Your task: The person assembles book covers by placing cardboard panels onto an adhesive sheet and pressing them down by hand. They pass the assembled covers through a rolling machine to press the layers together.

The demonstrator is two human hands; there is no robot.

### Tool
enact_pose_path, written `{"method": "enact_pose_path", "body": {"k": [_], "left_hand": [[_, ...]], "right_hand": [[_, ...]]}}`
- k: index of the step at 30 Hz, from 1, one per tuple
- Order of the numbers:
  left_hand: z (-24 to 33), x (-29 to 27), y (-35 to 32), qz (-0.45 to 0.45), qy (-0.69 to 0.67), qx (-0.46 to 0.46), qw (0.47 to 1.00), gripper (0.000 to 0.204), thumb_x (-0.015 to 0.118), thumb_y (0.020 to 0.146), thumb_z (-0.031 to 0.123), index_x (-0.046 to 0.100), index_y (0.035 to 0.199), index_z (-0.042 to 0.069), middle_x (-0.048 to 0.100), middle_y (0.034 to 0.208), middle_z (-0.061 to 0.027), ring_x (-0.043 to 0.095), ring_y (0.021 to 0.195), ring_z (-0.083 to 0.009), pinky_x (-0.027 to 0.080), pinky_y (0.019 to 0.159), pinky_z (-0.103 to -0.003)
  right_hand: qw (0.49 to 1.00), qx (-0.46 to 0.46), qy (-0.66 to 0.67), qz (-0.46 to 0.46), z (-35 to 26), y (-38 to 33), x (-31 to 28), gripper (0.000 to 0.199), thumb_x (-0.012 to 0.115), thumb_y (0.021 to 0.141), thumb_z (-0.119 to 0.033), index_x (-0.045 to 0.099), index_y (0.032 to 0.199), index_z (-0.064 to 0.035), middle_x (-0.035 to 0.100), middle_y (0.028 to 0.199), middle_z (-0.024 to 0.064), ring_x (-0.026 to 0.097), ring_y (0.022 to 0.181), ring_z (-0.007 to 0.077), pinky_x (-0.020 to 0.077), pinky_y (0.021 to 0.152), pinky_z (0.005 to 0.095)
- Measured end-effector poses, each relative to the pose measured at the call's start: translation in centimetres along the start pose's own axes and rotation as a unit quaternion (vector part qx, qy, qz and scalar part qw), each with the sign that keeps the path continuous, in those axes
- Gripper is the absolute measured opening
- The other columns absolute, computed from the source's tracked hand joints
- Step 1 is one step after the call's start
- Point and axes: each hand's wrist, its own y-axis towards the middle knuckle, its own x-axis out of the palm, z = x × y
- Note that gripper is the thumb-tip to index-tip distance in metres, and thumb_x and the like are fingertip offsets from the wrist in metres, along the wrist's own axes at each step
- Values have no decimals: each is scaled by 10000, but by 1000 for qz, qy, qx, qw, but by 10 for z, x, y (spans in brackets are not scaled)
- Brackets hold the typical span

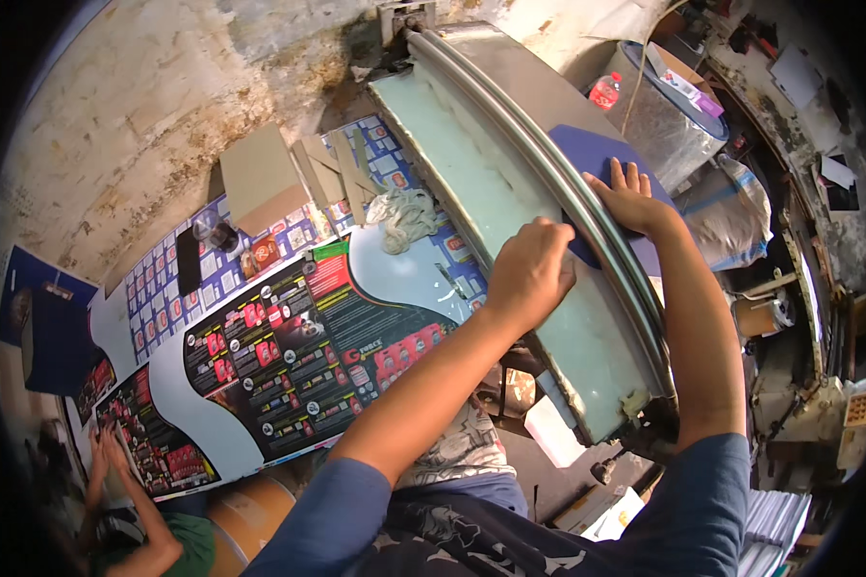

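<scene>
The left hand (pixel 532 272) sits as a closed fist, its grip shut on the near edge of a blue sheet (pixel 597 159); exactly what its fingers pinch is hidden under the knuckles. The right hand (pixel 631 200) lies flat and open on the same sheet, fingers spread, pressing it down rather than holding it. The sheet passes under the long metal bar (pixel 548 173) of a cutter (pixel 510 221), whose pale green bed runs from far left to near right, so one hand seems to steady the sheet from each side of the bar to keep it square. Left of the cutter, the tabletop (pixel 409 274) carries a big printed sheet (pixel 298 356) in black and red, laid out flat, with smaller printed sheets beneath it. Farther off lie brown cardboard pieces (pixel 260 178) and a wad of pale rag (pixel 404 216), kept within reach but off the bed. A red bottle (pixel 604 91) stands far right beside a wrapped drum (pixel 664 125). At the near left, another person's hands (pixel 101 457) rest on the printed sheets.
</scene>
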Motion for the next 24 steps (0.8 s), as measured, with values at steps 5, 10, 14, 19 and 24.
{"method": "enact_pose_path", "body": {"k": [5,10,14,19,24], "left_hand": [[-3,-3,9,-17,106,111,988,185,762,739,146,665,896,150,582,919,9,598,890,-220,449,733,-393],[2,-27,22,9,143,171,975,154,740,722,167,658,853,157,593,936,41,588,941,-187,434,833,-401],[17,-52,41,37,121,186,974,146,726,713,170,652,838,155,650,1018,50,609,1020,-180,400,946,-442],[20,-135,55,126,134,205,961,106,718,727,121,666,818,126,727,1017,9,665,988,-194,418,980,-408],[52,-238,41,129,159,203,958,94,690,782,119,677,874,130,746,1107,-22,690,1092,-221,349,1113,-423]], "right_hand": [[999,-7,43,3,15,10,2,1035,308,908,-847,37,1650,-177,-99,1701,186,-136,1557,384,14,1248,547],[986,-57,157,-31,-6,-10,-3,990,318,939,-812,66,1650,-172,-61,1712,153,-137,1567,317,9,1246,543],[886,-120,417,-164,-8,-12,-19,955,358,966,-770,157,1637,-122,81,1706,152,36,1576,270,85,1239,538],[846,-300,435,66,-74,-152,-27,924,576,948,-631,336,1559,17,357,1609,207,324,1495,299,262,1212,424],[853,-390,113,328,-62,-264,34,856,817,783,-284,445,1501,-2,460,1533,228,413,1441,386,318,1184,467]]}}
